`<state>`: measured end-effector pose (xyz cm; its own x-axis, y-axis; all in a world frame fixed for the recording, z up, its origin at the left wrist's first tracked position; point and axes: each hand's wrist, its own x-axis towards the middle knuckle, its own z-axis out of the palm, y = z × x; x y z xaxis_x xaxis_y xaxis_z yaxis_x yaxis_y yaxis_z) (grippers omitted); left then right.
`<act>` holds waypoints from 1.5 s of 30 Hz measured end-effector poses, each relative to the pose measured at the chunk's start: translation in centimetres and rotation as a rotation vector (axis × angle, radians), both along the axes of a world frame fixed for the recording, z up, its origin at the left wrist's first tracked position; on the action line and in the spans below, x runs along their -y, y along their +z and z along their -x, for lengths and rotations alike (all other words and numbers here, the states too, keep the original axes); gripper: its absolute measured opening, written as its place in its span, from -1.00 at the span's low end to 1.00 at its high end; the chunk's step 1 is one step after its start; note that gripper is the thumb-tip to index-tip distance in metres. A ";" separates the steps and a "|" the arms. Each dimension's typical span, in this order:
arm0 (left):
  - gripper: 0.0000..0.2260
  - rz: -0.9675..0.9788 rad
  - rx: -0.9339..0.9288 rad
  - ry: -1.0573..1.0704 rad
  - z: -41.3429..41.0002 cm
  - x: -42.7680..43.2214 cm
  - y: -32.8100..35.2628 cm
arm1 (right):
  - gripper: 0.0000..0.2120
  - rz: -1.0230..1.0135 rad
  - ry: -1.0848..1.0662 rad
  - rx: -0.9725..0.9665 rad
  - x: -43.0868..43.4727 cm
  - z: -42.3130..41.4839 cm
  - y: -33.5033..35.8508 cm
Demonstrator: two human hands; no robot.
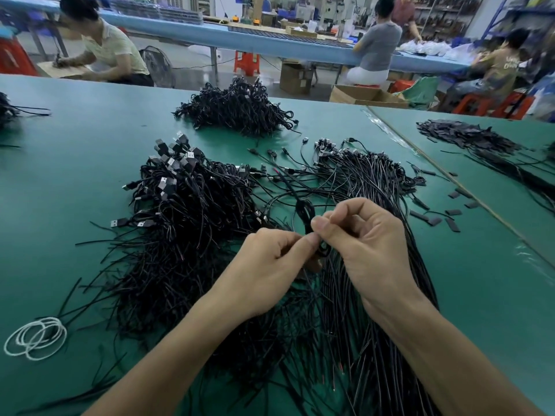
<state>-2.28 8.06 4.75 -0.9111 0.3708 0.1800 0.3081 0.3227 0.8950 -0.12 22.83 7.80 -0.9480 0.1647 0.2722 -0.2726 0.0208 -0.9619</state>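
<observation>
1. Both hands pinch one black cable (304, 210) over the middle of the bench (90, 121). The left hand (270, 267) nips it between thumb and curled forefinger, and the right hand (368, 247) closes thumb and fingers on it just beside.
2. Head view: the cable is folded into a small upright loop above the fingertips. Its free length trails toward the far edge, over loose cables (369, 181).
3. The step in hand looks like winding the cable into a tight hank. The loop is formed but not yet tied off.
4. The next move likely calls for a firm left pinch while the right hand wraps the tail round the loop's waist.
5. A heap (237, 109) of bundled cables lies near the far edge. A plug pile (186, 205) sits left of the hands, and white cord rings (36, 337) lie toward the near left corner.
</observation>
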 end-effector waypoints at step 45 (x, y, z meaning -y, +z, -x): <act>-0.59 0.225 -0.155 0.669 10.0 6.1 -1.1 | -0.81 -0.893 -0.287 0.509 -7.2 5.4 -6.3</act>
<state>-12.28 1.91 3.69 -0.9261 -0.2145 0.3105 0.0980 0.6578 0.7468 -5.51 30.08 1.54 -0.9417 0.3363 -0.0131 0.2843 0.7740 -0.5657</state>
